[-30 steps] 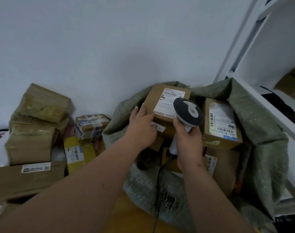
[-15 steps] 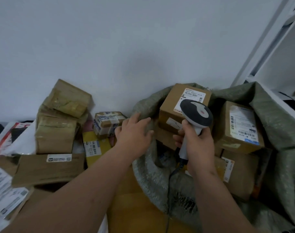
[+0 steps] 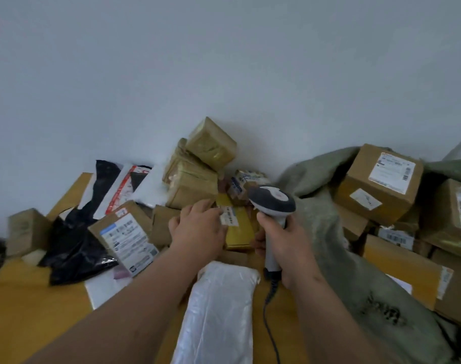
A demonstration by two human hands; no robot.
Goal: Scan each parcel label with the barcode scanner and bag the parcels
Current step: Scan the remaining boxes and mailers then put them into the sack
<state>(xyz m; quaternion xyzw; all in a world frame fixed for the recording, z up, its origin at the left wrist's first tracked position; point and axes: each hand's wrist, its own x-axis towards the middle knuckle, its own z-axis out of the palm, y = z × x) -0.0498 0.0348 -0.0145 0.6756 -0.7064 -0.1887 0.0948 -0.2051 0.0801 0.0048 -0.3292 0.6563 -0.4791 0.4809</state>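
The left hand (image 3: 197, 227) has left the green sack (image 3: 329, 227) and now rests loose-fingered on the flat yellow parcel (image 3: 239, 229) left of the barcode scanner (image 3: 272, 203), gripped by the right hand (image 3: 284, 245); probably light and stiff, take its edges.

I see a grey-and-white scanner (image 3: 272, 203), a yellow envelope (image 3: 239, 227), brown boxes (image 3: 379, 183), a green sack (image 3: 329, 232), and a black bag (image 3: 74, 248).
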